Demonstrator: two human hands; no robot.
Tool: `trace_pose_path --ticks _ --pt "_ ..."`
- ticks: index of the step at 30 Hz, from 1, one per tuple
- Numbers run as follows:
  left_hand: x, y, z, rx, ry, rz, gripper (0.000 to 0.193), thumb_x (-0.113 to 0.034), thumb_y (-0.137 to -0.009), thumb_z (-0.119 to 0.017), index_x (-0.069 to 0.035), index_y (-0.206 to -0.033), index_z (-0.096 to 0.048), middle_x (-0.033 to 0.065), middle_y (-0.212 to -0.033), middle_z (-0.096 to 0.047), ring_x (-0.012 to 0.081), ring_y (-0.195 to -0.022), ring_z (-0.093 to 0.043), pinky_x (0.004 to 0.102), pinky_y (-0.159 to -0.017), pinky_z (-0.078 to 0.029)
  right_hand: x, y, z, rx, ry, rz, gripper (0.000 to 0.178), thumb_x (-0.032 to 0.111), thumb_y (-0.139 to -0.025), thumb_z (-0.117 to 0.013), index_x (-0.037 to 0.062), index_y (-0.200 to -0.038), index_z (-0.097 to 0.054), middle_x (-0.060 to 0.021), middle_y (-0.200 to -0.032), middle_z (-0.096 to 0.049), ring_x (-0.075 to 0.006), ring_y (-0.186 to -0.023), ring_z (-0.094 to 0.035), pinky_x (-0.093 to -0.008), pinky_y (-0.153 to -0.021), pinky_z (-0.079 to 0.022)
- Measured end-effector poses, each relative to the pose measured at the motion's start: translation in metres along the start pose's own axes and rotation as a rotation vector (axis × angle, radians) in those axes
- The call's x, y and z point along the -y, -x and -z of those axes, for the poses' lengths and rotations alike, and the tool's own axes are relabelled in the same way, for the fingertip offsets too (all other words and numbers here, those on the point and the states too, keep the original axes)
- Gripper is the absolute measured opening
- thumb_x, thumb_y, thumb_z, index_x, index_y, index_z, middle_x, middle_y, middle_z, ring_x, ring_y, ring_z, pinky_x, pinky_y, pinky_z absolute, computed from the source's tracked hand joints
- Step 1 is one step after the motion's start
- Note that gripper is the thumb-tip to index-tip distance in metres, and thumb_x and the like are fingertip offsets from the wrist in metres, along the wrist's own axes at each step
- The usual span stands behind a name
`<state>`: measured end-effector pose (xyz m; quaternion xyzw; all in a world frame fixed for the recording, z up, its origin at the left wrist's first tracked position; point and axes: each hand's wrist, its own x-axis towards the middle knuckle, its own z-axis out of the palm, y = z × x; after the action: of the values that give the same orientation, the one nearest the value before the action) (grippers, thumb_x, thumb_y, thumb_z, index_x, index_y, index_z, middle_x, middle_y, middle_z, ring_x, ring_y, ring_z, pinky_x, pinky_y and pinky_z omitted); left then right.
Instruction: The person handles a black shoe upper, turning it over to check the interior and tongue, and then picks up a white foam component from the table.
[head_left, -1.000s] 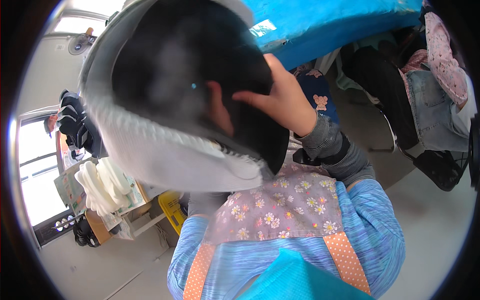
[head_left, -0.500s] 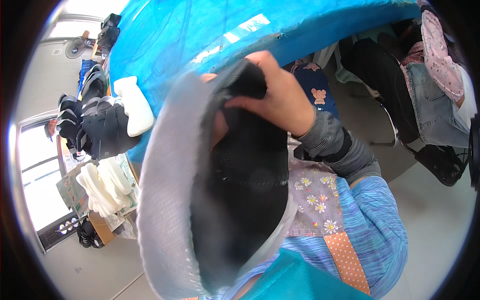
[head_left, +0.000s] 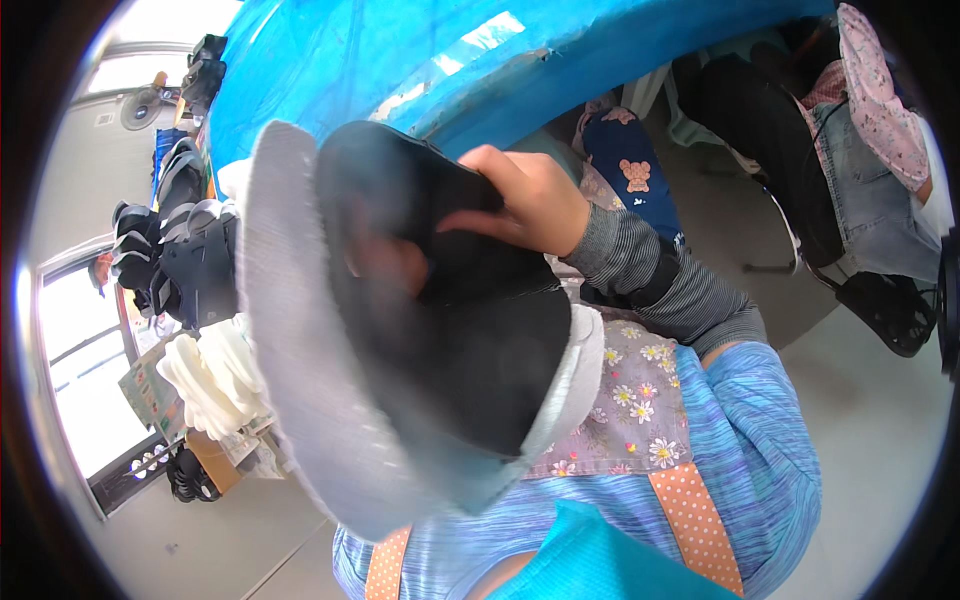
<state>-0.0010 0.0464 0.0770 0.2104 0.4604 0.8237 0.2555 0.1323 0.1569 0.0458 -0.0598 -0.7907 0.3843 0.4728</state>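
At the left of the frame, dark shoe parts (head_left: 190, 260) stand in a cluster, with white foot-shaped pieces (head_left: 205, 375) below them. The table (head_left: 330, 60), covered in blue, runs across the top. In the centre, off the table and in front of the chest, is a grey knit shoe upper (head_left: 290, 300) with a black lining, its opening toward the viewer. Inside it shows a blurred patch of what seems to be the left hand (head_left: 393, 262); whether its fingers pinch or merely rest there, I cannot tell. Right of that, the right hand (head_left: 535, 200) pinches the black upper edge, thumb inside and the other fingers over the rim. For this handling, a light pinch close to the edge should avoid creasing the lining; spreading the opening evenly and tilting it to the light would keep the seam readable. A floral apron (head_left: 640, 400) lies just below.
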Motion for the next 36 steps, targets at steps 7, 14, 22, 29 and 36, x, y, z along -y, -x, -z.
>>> trace_pose_path --ticks 7,14,22,29,36 --pt "0.011 0.012 0.001 -0.068 0.137 0.157 0.053 -0.05 -0.097 -0.047 -0.003 -0.12 -0.058 0.0104 -0.112 -0.064 0.0251 -0.103 -0.06 0.0382 -0.092 -0.046 0.022 -0.019 -0.002 0.03 0.165 -0.138 0.043 0.043 -0.08 -0.071 0.0061 -0.093 -0.054 -0.0123 -0.063 -0.061 -0.0336 -0.06 -0.063 -0.0403 -0.051 -0.048" --pt "0.026 0.022 -0.01 0.032 0.013 0.183 0.048 -0.042 -0.1 -0.046 -0.002 -0.127 -0.052 0.0085 -0.121 -0.059 0.0222 -0.114 -0.054 0.0385 -0.097 -0.043 0.006 -0.025 0.0 -0.006 0.112 -0.291 0.031 0.035 -0.091 -0.062 0.0051 -0.083 -0.059 -0.0177 -0.067 -0.058 -0.0379 -0.063 -0.059 -0.0416 -0.052 -0.045" --pt "0.017 0.006 0.008 -0.092 -0.219 -0.002 0.05 -0.047 -0.099 -0.047 -0.001 -0.116 -0.057 0.0066 -0.107 -0.064 0.0168 -0.093 -0.061 0.0323 -0.082 -0.049 0.028 -0.015 0.0 0.171 -0.014 -0.545 0.058 0.047 -0.077 -0.075 0.0039 -0.105 -0.049 -0.0199 -0.075 -0.066 -0.0376 -0.071 -0.066 -0.0444 -0.061 -0.051" --pt "0.013 0.001 0.006 0.139 -0.458 0.096 0.046 -0.028 -0.096 -0.054 -0.001 -0.132 -0.045 0.0099 -0.123 -0.056 0.0202 -0.11 -0.054 0.0337 -0.096 -0.043 -0.022 -0.001 -0.003 0.009 -0.144 -0.559 0.055 0.038 -0.068 -0.084 0.0022 -0.1 -0.056 -0.0203 -0.084 -0.067 -0.0397 -0.079 -0.065 -0.0405 -0.067 -0.052" --pt "-0.023 -0.013 0.0 0.867 -0.688 0.321 0.05 -0.017 -0.087 -0.064 0.003 -0.13 -0.05 0.0139 -0.129 -0.056 0.0214 -0.115 -0.053 0.0339 -0.102 -0.041 -0.048 -0.033 0.012 -0.125 -0.334 -0.336 0.052 0.02 -0.073 -0.08 -0.0005 -0.111 -0.05 -0.0189 -0.095 -0.065 -0.0263 -0.084 -0.066 -0.0338 -0.077 -0.052"
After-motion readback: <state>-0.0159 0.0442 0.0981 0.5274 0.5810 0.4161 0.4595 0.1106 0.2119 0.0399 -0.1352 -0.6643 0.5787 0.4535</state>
